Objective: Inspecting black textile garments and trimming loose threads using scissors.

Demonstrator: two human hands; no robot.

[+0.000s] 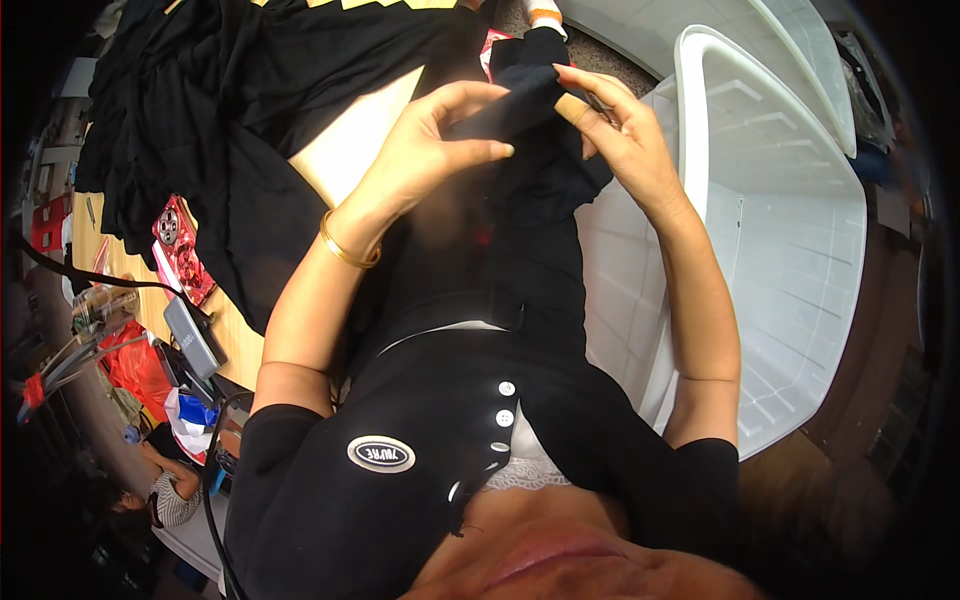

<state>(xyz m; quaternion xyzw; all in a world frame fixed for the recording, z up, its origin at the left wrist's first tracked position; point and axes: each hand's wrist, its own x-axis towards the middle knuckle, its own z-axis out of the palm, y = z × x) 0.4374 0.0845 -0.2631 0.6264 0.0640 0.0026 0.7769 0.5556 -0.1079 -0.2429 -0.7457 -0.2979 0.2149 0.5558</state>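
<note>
Above my lap, a piece of black cloth (522,108) is stretched between my two hands. My left hand (425,150), with a gold bangle at the wrist, has its fingers curled at the cloth's left side; the thumb stands a little apart from the index finger. Pinched at the cloth's upper right edge are the fingertips of my right hand (630,145), whose thumb wears a tan wrap. A slim dark metal tool (602,106) is tucked within that hand, partly hidden, its kind unclear. More black fabric hangs below the hands.
Black garments (230,110) are heaped across the wooden table (345,165) to the left. Nearby lie a red patterned packet (183,250) and a grey power bank (196,338) with a cable. White plastic bins (790,240) stand at right. Another person (175,490) sits at lower left.
</note>
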